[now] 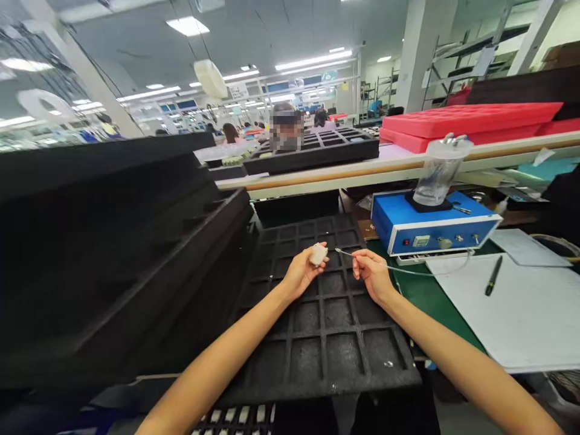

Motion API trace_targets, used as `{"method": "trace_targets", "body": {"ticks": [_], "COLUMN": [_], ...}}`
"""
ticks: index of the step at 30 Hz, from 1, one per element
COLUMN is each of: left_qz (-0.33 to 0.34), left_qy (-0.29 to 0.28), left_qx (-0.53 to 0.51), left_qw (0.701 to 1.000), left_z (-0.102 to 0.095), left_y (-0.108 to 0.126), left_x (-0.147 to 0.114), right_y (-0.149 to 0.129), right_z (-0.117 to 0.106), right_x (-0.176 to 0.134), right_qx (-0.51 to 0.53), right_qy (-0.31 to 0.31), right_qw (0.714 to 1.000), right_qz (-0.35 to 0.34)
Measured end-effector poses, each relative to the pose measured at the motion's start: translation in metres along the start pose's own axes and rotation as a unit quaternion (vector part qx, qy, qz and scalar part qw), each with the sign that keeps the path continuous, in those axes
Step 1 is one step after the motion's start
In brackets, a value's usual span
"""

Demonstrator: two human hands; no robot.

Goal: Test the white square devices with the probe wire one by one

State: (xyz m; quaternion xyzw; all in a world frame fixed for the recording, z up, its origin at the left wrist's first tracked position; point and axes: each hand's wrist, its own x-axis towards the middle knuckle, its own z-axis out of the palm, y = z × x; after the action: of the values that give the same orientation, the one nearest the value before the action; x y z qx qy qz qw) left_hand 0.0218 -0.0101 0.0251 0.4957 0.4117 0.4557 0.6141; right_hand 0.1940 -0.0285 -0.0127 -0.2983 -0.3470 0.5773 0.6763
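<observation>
My left hand [304, 272] grips a small off-white, block-shaped part [318, 255] between thumb and fingers, above a black foam tray [322, 308] with square compartments. Just to the right, my right hand [372, 273] pinches a thin transparent tube [408, 271]. The tube's narrow tip [339, 250] points left toward the white part, with a small gap between them. From my right hand the tube runs back to the front of a blue box [435, 223] with a switch, a small display and knobs.
A transparent canister [439, 172] stands on the blue box. Right of the tray, a black pen [493, 276] lies on white paper [521, 320]. Stacked black foam trays [113, 260] rise at the left. Red foam trays [471, 121] rest on the shelf, and people sit beyond it.
</observation>
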Motion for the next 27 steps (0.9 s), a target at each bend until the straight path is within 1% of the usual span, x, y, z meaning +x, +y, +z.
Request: {"method": "trace_targets", "body": {"ticks": [1, 3, 6, 7, 8, 9, 10, 11, 12, 13, 14, 15, 17, 19, 20, 22, 24, 25, 27], "left_qz": [-0.006, -0.018, -0.025, -0.013, 0.015, 0.056, 0.104, 0.153, 0.195, 0.223, 0.235, 0.241, 0.232, 0.192, 0.159, 0.075, 0.007, -0.013, -0.025], "left_qy": [0.008, 0.014, 0.022, 0.033, 0.047, 0.058, 0.063, 0.060, 0.049, 0.031, 0.009, -0.017, -0.081, -0.131, -0.138, -0.125, -0.097, -0.085, -0.066], "left_qx": [0.016, 0.057, 0.135, 0.162, 0.205, 0.264, 0.334, 0.403, 0.460, 0.495, 0.504, 0.498, 0.470, 0.436, 0.413, 0.351, 0.280, 0.251, 0.216], "left_qw": [1.000, 0.998, 0.990, 0.986, 0.978, 0.961, 0.935, 0.900, 0.865, 0.839, 0.831, 0.833, 0.848, 0.869, 0.886, 0.925, 0.955, 0.964, 0.974], "left_z": [-0.004, -0.013, -0.019, -0.018, -0.017, -0.015, -0.014, -0.012, -0.011, -0.010, -0.010, -0.010, -0.011, -0.013, -0.014, -0.015, -0.015, -0.014, -0.012], "left_y": [-0.009, -0.022, -0.025, -0.023, -0.021, -0.019, -0.018, -0.017, -0.018, -0.019, -0.022, -0.025, -0.031, -0.034, -0.035, -0.034, -0.033, -0.032, -0.031], "left_x": [0.009, 0.015, 0.005, -0.001, -0.007, -0.013, -0.018, -0.021, -0.023, -0.023, -0.022, -0.019, -0.012, -0.005, -0.001, 0.003, 0.006, 0.006, 0.006], "right_y": [0.000, 0.000, 0.000, 0.000, 0.000, 0.000, 0.000, 0.000, 0.001, 0.001, 0.001, 0.001, 0.001, 0.000, -0.002, -0.004, -0.005, -0.006, -0.005], "right_z": [0.000, -0.001, -0.001, -0.001, 0.000, 0.000, 0.001, 0.001, 0.002, 0.002, 0.002, 0.002, 0.001, 0.000, 0.000, 0.000, -0.001, -0.001, -0.002], "right_x": [0.001, 0.001, 0.000, -0.001, -0.001, -0.002, -0.003, -0.004, -0.004, -0.005, -0.005, -0.006, -0.005, -0.004, -0.004, -0.004, -0.005, -0.006, -0.007], "right_qx": [-0.004, -0.013, -0.032, -0.040, -0.049, -0.060, -0.073, -0.087, -0.100, -0.110, -0.116, -0.117, -0.111, -0.107, -0.109, -0.124, -0.153, -0.170, -0.204], "right_qy": [0.006, 0.011, 0.012, 0.011, 0.008, 0.004, -0.003, -0.012, -0.022, -0.030, -0.034, -0.035, -0.029, -0.025, -0.029, -0.047, -0.070, -0.079, -0.086], "right_qw": [1.000, 1.000, 0.999, 0.998, 0.998, 0.997, 0.996, 0.995, 0.993, 0.992, 0.991, 0.991, 0.992, 0.992, 0.992, 0.989, 0.985, 0.982, 0.975], "right_qz": [0.004, 0.018, 0.036, 0.039, 0.042, 0.045, 0.048, 0.051, 0.052, 0.053, 0.054, 0.055, 0.058, 0.061, 0.063, 0.060, 0.033, 0.013, -0.022]}}
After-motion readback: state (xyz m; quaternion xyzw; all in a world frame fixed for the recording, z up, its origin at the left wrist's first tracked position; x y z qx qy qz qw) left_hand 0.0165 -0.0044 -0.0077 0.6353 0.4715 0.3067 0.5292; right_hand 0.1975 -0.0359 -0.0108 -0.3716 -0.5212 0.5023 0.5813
